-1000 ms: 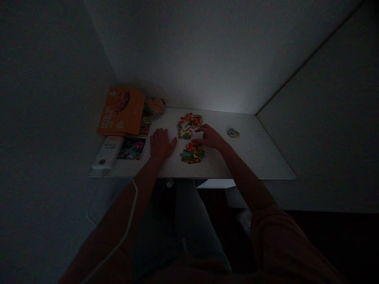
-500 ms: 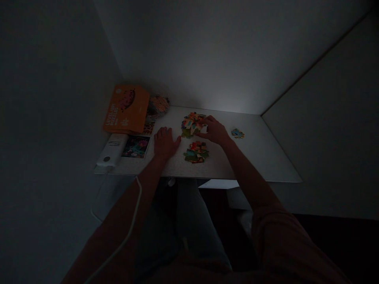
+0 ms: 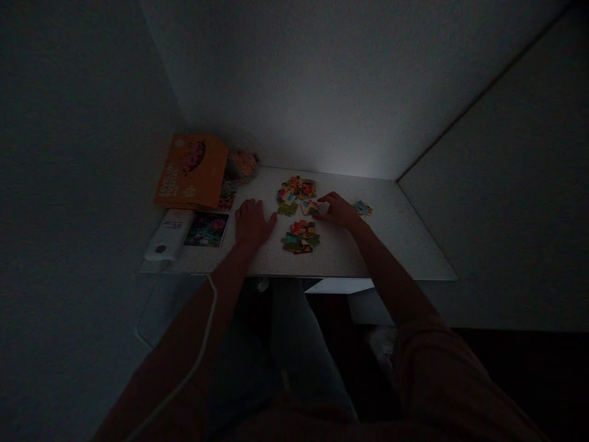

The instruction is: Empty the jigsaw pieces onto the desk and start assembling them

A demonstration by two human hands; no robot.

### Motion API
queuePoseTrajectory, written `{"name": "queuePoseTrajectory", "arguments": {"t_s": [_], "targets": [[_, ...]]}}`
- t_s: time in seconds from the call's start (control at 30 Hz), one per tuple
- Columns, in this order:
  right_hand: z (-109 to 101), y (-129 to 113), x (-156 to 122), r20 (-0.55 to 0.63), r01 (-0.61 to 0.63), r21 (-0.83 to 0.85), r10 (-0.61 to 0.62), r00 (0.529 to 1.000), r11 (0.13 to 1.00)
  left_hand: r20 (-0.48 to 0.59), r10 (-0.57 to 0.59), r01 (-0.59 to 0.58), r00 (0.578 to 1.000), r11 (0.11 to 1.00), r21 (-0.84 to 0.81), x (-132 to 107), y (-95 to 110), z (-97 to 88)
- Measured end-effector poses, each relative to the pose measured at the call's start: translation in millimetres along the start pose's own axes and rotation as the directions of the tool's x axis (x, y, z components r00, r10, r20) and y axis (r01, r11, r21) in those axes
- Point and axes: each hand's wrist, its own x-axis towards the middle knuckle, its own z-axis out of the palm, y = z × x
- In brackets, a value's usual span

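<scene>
My left hand (image 3: 253, 223) lies flat on the white tabletop, fingers spread, holding nothing. My right hand (image 3: 339, 212) has its thumb and index finger at the right edge of a light-coloured puzzle piece (image 3: 309, 207); whether the piece is lifted or rests on the table is hard to make out in the dim light. Just behind that piece is a heap of mixed puzzle pieces (image 3: 297, 188). A second heap of puzzle pieces (image 3: 300, 237), mostly green and red, lies nearer the front edge. Right of my right hand sits a small blue and yellow cluster of pieces (image 3: 363, 209).
An orange puzzle box (image 3: 193, 172) stands at the back left beside a bag of pieces (image 3: 243, 164). In front lie a dark floral picture card (image 3: 207, 230) and a white device (image 3: 169, 236) with a cable (image 3: 209, 331) across my left forearm. Walls enclose the table (image 3: 400, 245).
My right hand has drawn back from the rear heap, and the light puzzle piece at its fingertips now shows more fully. My left hand stays flat. The view has shifted slightly.
</scene>
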Motion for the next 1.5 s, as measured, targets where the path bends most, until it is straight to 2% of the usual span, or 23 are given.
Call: {"name": "queuePoseTrajectory", "arguments": {"t_s": [0.13, 0.23, 0.33, 0.43, 0.5, 0.6, 0.7, 0.77, 0.83, 0.9, 0.97, 1.07, 1.13, 1.3, 1.4, 1.5], "targets": [[-0.7, 5.4, 10.5, 0.076, 0.023, 0.106, -0.032, 0.997, 0.994, -0.008, 0.005, -0.005, 1.0, 1.0, 0.003, 1.2, -1.5, 2.5], [-1.9, 3.4, 15.1, 0.07, 0.017, 0.162, -0.028, 0.997, 0.987, -0.009, 0.002, -0.002, 1.0, 1.0, 0.01, 1.4, -1.8, 2.9], [-7.2, -1.7, 13.3, 0.03, 0.029, 0.141, -0.033, 0.999, 0.99, -0.015, -0.002, 0.002, 1.0, 1.0, 0.017, 0.9, -1.3, 1.7], [-20.9, -12.8, 4.4, -0.1, 0.079, 0.047, -0.074, 0.992, 0.996, -0.011, -0.004, 0.004, 1.0, 1.0, 0.022, 0.5, -0.9, 1.2], [-35.7, -25.8, -5.8, -0.238, 0.139, -0.006, -0.137, 0.962, 0.99, -0.008, -0.001, 0.001, 1.0, 1.0, 0.017, 0.4, -1.1, 1.7], [-62.9, -53.1, -25.9, -0.425, 0.267, -0.039, -0.258, 0.868, 0.963, -0.01, 0.001, -0.001, 1.0, 1.0, 0.007, 0.2, -1.2, 2.4], [-84.4, -81.2, -46.4, -0.513, 0.351, -0.04, -0.321, 0.797, 0.936, -0.007, 0.0, 0.0, 1.0, 1.0, -0.009, 0.0, -0.9, 1.6], [-87.6, -93.7, -57.2, -0.539, 0.383, -0.024, -0.334, 0.774, 0.924, 0.002, 0.002, -0.002, 1.0, 1.0, -0.011, 0.1, -0.5, 0.7], [-78.2, -98.6, -65.4, -0.56, 0.414, 0.03, -0.328, 0.761, 0.91, 0.003, 0.001, -0.001, 1.0, 1.0, -0.007, 0.4, -0.1, 0.1], [-57.2, -95.5, -71.9, -0.554, 0.424, 0.117, -0.295, 0.779, 0.898, 0.001, -0.002, 0.002, 1.0, 1.0, -0.003, 0.7, 0.1, 0.1], [-30.4, -85.2, -76.1, -0.489, 0.384, 0.21, -0.243, 0.838, 0.899, 0.001, -0.004, 0.004, 1.0, 1.0, 0.002, 0.8, 0.2, 0.2], [4.3, -58.8, -73.9, -0.328, 0.246, 0.305, -0.141, 0.934, 0.92, -0.001, -0.003, 0.003, 1.0, 1.0, 0.005, 0.4, 0.6, 0.0], [17.1, -37.2, -64.4, -0.249, 0.148, 0.348, -0.061, 0.967, 0.926, -0.006, -0.007, 0.007, 1.0, 1.0, 0.003, -0.1, 1.1, -0.7], [24.8, 3.6, -25.5, -0.155, 0.01, 0.371, 0.051, 0.987, 0.929, 0.007, -0.015, 0.015, 1.0, 1.0, 0.006, -0.5, 2.9, -3.8], [26.2, 9.4, -7.9, -0.099, -0.029, 0.316, 0.063, 0.993, 0.948, 0.026, -0.02, 0.019, 0.999, 1.0, 0.011, -0.1, 3.1, -4.9], [25.4, 7.5, -1.7, -0.097, -0.012, 0.243, 0.037, 0.995, 0.97, 0.03, -0.02, 0.02, 0.999, 1.0, 0.005, 0.2, 2.5, -4.5]]}}
